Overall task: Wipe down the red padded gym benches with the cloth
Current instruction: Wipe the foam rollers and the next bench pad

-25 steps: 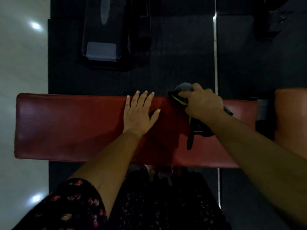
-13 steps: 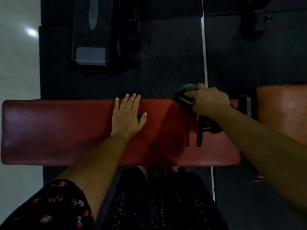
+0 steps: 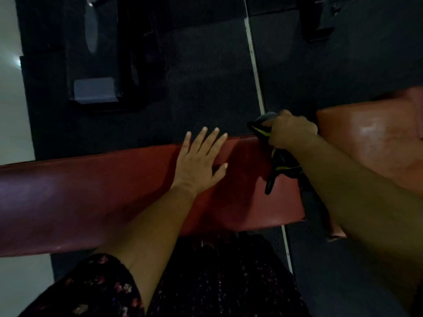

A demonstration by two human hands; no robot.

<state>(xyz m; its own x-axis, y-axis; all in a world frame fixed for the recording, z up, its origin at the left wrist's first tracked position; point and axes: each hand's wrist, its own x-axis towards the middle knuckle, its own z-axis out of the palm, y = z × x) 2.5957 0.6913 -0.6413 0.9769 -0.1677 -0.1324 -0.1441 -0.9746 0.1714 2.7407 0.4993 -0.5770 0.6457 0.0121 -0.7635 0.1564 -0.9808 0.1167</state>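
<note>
Dim light, detail poor. Right hand (image 3: pixel 291 131) at far edge of red bench (image 3: pixel 91 197), fingers (image 3: pixel 285 114) curled tight round dark cloth (image 3: pixel 280 165) with yellow trim; bunched part gripped over the far edge, loose tail trailing back under the wrist toward the near side of the surface. Left hand (image 3: pixel 199 161) just left of the cloth, flat on the pad, fingers (image 3: pixel 215 139) straight and spread, holding nothing, tips reaching past the far edge. Second pad (image 3: pixel 370 143), lighter red, just right of the gripping fingers, across a narrow gap. Dark mat floor (image 3: pixel 206 88) beyond the fingertips, white line (image 3: pixel 254 65) running away from them. Risks, as judged: cloth so wadded that little fabric meets the pad, so streaks or missed strips likely; long stretch of surface well left of the flat hand looks easy to skip if strokes stay short. Dangling tail could catch in the gap between pads or drag on the floor and carry grit back. Weight on the flat hand near the edge could slip on a damp, glossy cover. Patch beneath that palm unwiped unless hand is shifted. Low light makes wiped and unwiped areas hard to tell apart.
</note>
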